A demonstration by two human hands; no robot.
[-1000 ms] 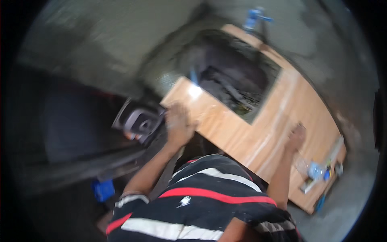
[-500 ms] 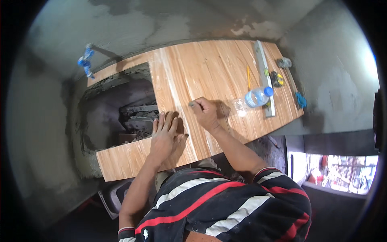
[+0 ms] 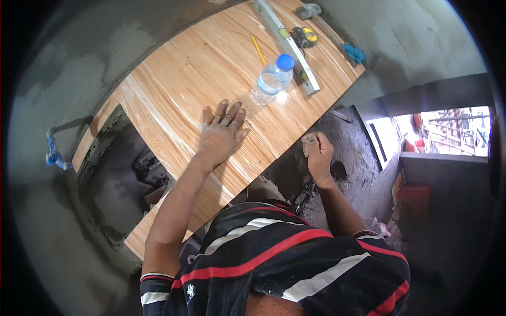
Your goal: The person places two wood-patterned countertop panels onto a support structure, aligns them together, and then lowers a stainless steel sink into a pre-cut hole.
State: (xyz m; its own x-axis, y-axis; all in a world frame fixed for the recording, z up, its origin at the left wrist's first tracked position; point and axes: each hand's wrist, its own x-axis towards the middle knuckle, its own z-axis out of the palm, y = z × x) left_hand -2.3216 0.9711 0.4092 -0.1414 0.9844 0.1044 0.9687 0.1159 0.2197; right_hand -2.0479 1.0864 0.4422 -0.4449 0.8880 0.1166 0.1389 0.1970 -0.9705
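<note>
My left hand (image 3: pixel 219 139) lies flat with fingers spread on a wood-grain countertop board (image 3: pixel 205 58). Off the board's front edge, my right hand (image 3: pixel 318 156) is closed, with a small greyish-green bit showing between thumb and finger; what it is cannot be made out. A clear water bottle (image 3: pixel 271 80) with a blue cap stands on the board, beyond my left hand's fingers. Behind it are a yellow pencil (image 3: pixel 258 49), a long spirit level (image 3: pixel 289 43) and a black and yellow tape measure (image 3: pixel 304 37).
A rectangular cutout (image 3: pixel 118 168) opens in the board's left part, with rubble below. A blue-wrapped pipe fitting (image 3: pixel 55 152) juts from the left wall. At the right end lie a crumpled grey piece (image 3: pixel 308 10) and a blue scrap (image 3: pixel 353 53). A red box (image 3: pixel 413 202) stands lower right.
The view has turned and shifted right. My right hand has moved off the board to beyond its front edge, still closed. My left hand has slid from beside the cutout towards the board's middle.
</note>
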